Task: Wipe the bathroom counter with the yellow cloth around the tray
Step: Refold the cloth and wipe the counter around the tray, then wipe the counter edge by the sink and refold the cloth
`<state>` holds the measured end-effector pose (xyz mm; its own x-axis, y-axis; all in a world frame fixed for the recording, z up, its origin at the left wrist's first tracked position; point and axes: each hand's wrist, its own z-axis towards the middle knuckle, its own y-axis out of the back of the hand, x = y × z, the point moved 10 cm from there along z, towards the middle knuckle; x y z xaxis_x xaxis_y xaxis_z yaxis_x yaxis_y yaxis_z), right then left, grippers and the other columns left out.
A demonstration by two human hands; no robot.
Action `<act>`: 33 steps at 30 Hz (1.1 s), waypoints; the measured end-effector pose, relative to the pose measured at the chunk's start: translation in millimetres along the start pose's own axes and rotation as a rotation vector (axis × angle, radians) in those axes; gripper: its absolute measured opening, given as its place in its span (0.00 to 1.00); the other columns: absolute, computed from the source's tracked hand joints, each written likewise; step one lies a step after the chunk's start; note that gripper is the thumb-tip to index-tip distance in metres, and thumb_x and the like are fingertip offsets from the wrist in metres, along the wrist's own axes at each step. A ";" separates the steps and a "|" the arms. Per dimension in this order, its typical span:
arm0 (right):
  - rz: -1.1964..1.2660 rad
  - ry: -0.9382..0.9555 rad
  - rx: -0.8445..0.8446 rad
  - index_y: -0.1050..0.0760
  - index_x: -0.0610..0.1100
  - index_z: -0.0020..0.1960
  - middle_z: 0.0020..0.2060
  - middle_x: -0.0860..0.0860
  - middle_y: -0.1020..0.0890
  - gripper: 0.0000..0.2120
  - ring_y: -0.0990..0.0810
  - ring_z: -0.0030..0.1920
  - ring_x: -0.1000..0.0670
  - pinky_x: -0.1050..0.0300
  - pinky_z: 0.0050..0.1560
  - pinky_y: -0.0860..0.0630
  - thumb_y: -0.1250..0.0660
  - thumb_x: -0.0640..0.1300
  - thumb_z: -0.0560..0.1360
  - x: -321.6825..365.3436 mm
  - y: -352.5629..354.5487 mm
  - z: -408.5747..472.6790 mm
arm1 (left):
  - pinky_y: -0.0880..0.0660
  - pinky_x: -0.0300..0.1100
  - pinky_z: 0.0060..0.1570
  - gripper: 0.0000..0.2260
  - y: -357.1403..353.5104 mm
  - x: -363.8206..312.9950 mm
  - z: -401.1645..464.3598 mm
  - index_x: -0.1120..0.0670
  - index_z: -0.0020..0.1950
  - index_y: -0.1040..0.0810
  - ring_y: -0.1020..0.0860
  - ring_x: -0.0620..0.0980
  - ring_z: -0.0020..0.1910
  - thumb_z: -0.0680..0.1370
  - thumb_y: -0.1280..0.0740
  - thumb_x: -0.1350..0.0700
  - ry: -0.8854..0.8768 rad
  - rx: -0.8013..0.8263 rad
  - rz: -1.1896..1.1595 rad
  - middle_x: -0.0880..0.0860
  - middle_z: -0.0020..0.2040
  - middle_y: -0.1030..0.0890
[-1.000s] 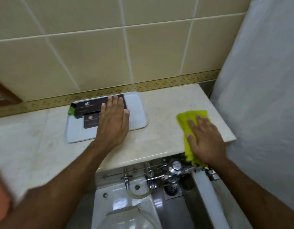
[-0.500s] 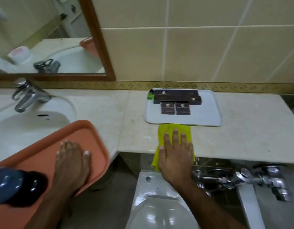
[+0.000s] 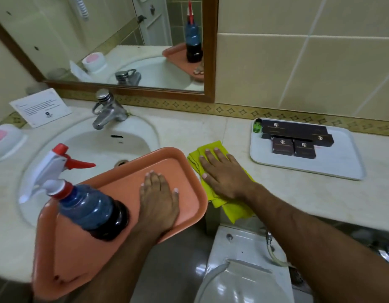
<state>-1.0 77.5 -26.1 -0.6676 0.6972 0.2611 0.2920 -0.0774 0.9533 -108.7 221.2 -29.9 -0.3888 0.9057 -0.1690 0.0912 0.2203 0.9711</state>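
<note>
The yellow cloth (image 3: 232,209) lies folded on the beige marble counter (image 3: 211,130), between the orange tray and the white tray. My right hand (image 3: 222,173) presses flat on the cloth, fingers pointing toward the wall. The white tray (image 3: 346,169) sits to the right near the wall and carries several dark boxes (image 3: 294,136) and a small green bottle (image 3: 257,126). My left hand (image 3: 159,197) rests palm-down, fingers spread, inside the orange tray (image 3: 84,254) that lies over the sink's front edge.
A blue spray bottle (image 3: 88,206) with a red-white trigger stands on the orange tray. The white sink (image 3: 114,141) and chrome tap (image 3: 107,110) are at left, with a soap dish (image 3: 5,141) and card (image 3: 40,108). A toilet (image 3: 243,270) stands below the counter edge.
My right hand has slid the cloth leftward along the counter, from the right end past the white tray's front to beside the orange tray. My left hand left the white tray for the orange one.
</note>
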 end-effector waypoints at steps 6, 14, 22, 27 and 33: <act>0.681 -0.668 -0.813 0.24 0.44 0.57 0.50 0.47 0.20 0.19 0.21 0.55 0.41 0.54 0.53 0.27 0.33 0.56 0.72 -47.6 36.0 -119.3 | 0.31 0.55 0.63 0.21 90.8 -29.1 34.2 0.65 0.60 0.26 0.26 0.64 0.59 0.78 0.43 0.49 -0.068 -0.313 -0.070 0.65 0.58 0.21; 1.983 -1.357 -0.841 0.22 0.43 0.43 0.49 0.44 0.15 0.19 0.19 0.40 0.47 0.55 0.42 0.22 0.16 0.43 0.58 -17.8 -97.0 -134.4 | 0.25 0.49 0.57 0.21 49.2 -119.1 128.8 0.56 0.62 0.24 0.25 0.58 0.61 0.72 0.30 0.48 -0.144 0.178 -0.010 0.56 0.65 0.24; 1.893 -1.408 -0.786 0.22 0.41 0.47 0.47 0.40 0.17 0.15 0.19 0.40 0.41 0.48 0.37 0.21 0.21 0.35 0.64 -26.6 -60.6 -142.6 | 0.25 0.42 0.38 0.08 95.6 -145.3 116.4 0.61 0.50 0.17 0.21 0.54 0.42 0.72 0.27 0.61 -0.194 0.315 -0.325 0.59 0.47 0.17; 1.785 -1.219 -0.958 0.20 0.44 0.41 0.35 0.46 0.16 0.09 0.22 0.27 0.45 0.61 0.19 0.30 0.21 0.38 0.65 0.0 -17.2 -153.7 | 0.28 0.38 0.30 0.08 159.5 -132.3 104.4 0.56 0.50 0.16 0.22 0.51 0.37 0.72 0.27 0.58 -0.269 0.188 -0.166 0.55 0.45 0.18; 1.470 -1.197 -0.659 0.18 0.38 0.49 0.47 0.37 0.14 0.16 0.16 0.46 0.35 0.43 0.48 0.19 0.21 0.46 0.66 73.4 -12.7 -124.5 | 0.21 0.49 0.53 0.13 133.7 -53.6 113.3 0.61 0.54 0.20 0.20 0.57 0.53 0.71 0.31 0.60 -0.099 0.196 0.131 0.59 0.56 0.19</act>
<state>-138.9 41.0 -0.2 0.5908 -0.1190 0.7980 -0.3480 -0.9299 0.1190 28.2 243.2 90.0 -0.2712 0.9601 -0.0689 0.3146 0.1561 0.9363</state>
